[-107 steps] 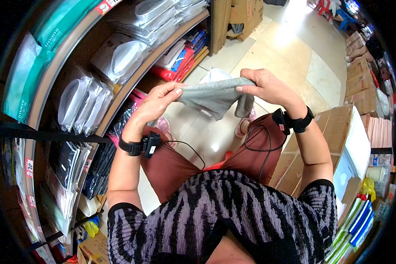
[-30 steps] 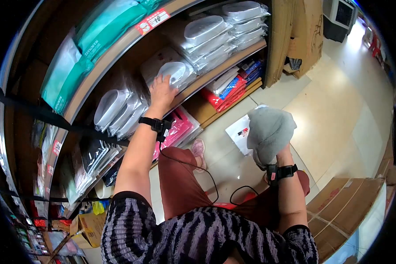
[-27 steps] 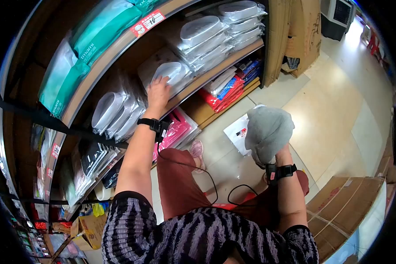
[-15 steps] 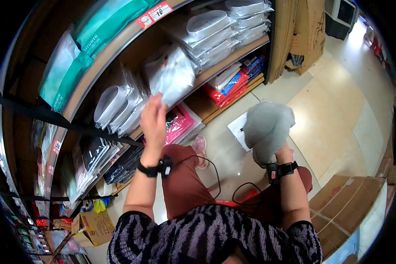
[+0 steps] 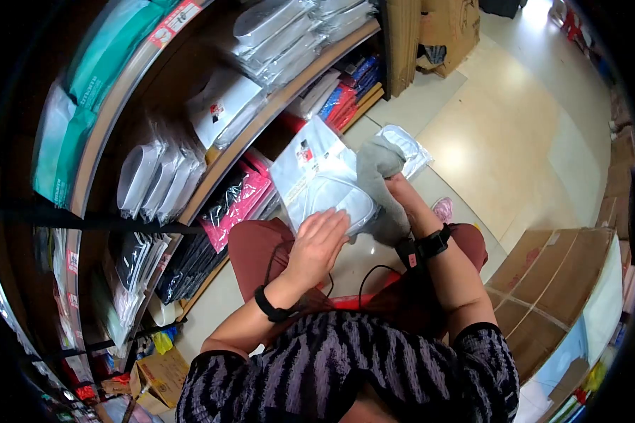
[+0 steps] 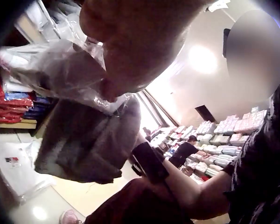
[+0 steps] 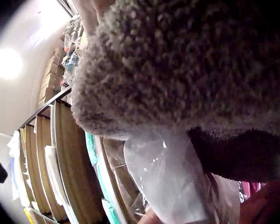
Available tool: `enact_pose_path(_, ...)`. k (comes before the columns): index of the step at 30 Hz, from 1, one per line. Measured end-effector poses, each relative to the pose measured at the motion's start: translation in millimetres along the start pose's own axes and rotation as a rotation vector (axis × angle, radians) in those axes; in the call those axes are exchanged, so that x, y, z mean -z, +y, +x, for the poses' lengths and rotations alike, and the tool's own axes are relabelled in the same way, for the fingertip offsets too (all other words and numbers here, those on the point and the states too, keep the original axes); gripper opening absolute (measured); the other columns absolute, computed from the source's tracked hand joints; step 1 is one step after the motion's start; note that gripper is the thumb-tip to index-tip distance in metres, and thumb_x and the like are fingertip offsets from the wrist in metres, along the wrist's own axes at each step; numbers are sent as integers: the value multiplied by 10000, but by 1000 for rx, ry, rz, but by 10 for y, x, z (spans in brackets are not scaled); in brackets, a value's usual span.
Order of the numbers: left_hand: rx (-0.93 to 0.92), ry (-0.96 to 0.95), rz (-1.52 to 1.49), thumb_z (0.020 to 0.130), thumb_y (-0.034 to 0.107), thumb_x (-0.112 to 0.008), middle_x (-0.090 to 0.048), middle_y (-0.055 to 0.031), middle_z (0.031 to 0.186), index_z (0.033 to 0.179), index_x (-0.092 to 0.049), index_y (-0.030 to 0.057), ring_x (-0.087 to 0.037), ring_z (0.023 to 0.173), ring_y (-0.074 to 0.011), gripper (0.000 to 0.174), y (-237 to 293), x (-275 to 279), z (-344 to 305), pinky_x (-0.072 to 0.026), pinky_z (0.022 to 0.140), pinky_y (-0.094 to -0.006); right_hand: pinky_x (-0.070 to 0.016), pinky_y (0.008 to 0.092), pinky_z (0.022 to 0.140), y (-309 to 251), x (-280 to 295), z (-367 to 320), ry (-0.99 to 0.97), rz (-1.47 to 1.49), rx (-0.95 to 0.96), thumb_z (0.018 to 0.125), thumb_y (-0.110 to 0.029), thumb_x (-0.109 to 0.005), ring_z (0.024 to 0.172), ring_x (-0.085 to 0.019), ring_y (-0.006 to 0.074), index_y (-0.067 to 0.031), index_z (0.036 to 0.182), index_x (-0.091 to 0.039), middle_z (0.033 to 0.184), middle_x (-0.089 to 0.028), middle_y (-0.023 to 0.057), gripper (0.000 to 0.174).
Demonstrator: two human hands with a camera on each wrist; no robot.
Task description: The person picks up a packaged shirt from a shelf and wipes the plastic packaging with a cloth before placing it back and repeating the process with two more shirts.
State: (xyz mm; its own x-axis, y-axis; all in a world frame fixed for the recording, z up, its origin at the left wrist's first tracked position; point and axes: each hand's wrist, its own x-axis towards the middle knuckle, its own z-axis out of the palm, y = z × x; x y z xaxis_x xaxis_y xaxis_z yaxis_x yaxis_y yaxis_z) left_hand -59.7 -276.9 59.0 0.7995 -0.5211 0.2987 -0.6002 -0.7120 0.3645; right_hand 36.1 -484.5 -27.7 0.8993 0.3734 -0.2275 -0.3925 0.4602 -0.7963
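In the head view my left hand (image 5: 321, 247) holds a plastic-wrapped white packet (image 5: 324, 180) with a small red-and-black print and a raised oval ring. The packet is tilted above my knees. My right hand (image 5: 402, 190) grips a fuzzy grey cloth (image 5: 377, 158), which hangs against the packet's right side. From the left wrist, the wrapped packet (image 6: 56, 70) overlaps the top of the cloth (image 6: 84, 140), and part of my left hand (image 6: 140, 42) fills the upper middle. Up close in the right wrist view, the cloth (image 7: 177, 70) covers most of the packet (image 7: 163, 172).
Another white packet (image 5: 410, 151) lies on the floor beyond the cloth. Shelves on the left bear white packets (image 5: 152, 176), a teal package (image 5: 106, 63) and pink packages (image 5: 240, 201). A large cardboard box (image 5: 543, 289) stands at my right.
Both hands stretched the cloth earlier. Then my left hand reached to the shelf and took a white packet, which is now over my lap; my right hand has brought the cloth to it.
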Motion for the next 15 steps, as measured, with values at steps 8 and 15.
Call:
enact_pose_path(8,-2,-118,-284,782,239,-705,-505,-169,1305,1286,-491,51,-470,1222,-324,580,-291,-233,465,-366,1018,-401,-427,283,908,-408,339,-158,119,-307,222,762,18,-631,1043,-543,163,-12,1205,-542,1165,-582,36,453)
enact_pose_path(15,-120,-307,-106,575,468,-810,-395,-213,1375,1328,-370,-23,-314,1331,-333,1001,-550,-299,1258,-204,1106,-438,-403,296,961,-585,230,-266,100,-459,187,801,-18,-643,1126,-499,161,-30,1270,-498,1225,-553,51,491)
